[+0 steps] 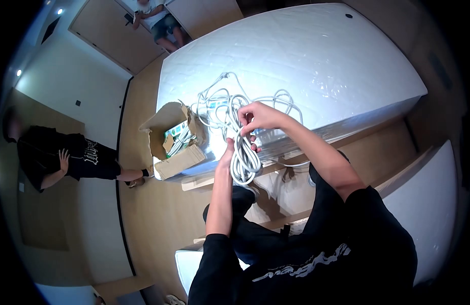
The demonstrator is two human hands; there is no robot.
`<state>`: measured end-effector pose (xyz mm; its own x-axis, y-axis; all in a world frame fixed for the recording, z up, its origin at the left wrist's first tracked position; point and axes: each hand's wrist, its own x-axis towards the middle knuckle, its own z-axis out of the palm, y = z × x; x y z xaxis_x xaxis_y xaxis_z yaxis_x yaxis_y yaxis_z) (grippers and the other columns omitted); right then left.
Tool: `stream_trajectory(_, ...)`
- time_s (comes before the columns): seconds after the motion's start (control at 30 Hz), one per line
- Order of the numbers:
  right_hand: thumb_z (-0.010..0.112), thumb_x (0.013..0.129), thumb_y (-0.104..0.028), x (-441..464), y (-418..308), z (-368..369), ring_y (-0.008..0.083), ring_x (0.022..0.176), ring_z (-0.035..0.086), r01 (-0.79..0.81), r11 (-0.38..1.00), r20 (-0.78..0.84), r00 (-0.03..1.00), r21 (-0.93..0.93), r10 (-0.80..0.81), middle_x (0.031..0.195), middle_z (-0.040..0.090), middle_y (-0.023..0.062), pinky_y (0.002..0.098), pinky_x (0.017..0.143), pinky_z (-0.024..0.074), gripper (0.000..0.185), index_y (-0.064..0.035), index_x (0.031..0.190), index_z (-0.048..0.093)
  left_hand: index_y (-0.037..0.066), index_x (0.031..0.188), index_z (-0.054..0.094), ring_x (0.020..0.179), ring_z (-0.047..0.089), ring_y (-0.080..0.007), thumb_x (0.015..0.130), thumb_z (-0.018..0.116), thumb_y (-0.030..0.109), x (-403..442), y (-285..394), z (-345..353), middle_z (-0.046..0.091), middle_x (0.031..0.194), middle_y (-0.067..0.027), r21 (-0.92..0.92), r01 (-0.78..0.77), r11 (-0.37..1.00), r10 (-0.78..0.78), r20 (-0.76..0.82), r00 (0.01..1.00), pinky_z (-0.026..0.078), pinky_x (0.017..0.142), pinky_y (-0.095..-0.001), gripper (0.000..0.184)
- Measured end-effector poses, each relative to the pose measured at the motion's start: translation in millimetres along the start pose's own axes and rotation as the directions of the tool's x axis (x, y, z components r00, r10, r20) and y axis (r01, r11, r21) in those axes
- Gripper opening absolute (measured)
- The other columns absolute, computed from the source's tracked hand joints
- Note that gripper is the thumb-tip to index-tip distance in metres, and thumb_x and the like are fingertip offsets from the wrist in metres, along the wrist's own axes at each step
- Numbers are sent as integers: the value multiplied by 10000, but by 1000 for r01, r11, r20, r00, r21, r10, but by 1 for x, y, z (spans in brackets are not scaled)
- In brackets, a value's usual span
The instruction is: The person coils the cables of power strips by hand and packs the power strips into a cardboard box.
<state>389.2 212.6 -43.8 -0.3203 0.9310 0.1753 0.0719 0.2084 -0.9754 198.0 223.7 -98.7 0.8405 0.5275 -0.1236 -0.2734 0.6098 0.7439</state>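
Note:
A looped bundle of white cable (244,165) hangs in front of me over the edge of the plastic-wrapped mattress (275,56). My left hand (229,151) is closed around the bundle's middle from the left, its fingertips showing on the right side. At the upper loops, my right hand (256,117) is closed with fingers and thumb pinched on the cable. Behind my hands, more loose white cable (285,97) lies tangled on the mattress. A white and green power strip (216,104) lies among those loops, partly covered.
An open cardboard box (181,165) with power strips and cable inside stands at the mattress's left corner. A person in black (82,155) stands at left; another person (161,20) sits at the back. A second wrapped mattress (423,203) is at right.

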Motion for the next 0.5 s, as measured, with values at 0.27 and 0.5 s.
stream_trajectory(0.27,720,644,-49,-3,-4,12,120,608,586,42,967,37,999,-252,-34,650,587,52,253,525,452,135,10,681,604,3,1097,460,748,579,-228,753,621,462,-1,-4,-16,526,830,-90,-10,41,999,-42,-68,997,542,738,-399,596)
stream_trajectory(0.5,735,646,-167,-5,-2,9,154,666,563,43,881,-100,990,-472,-102,705,567,50,251,621,451,271,-37,767,531,-27,1053,469,701,556,-204,722,606,181,2,12,4,523,780,-83,-25,-124,992,118,-157,980,513,710,-351,414)
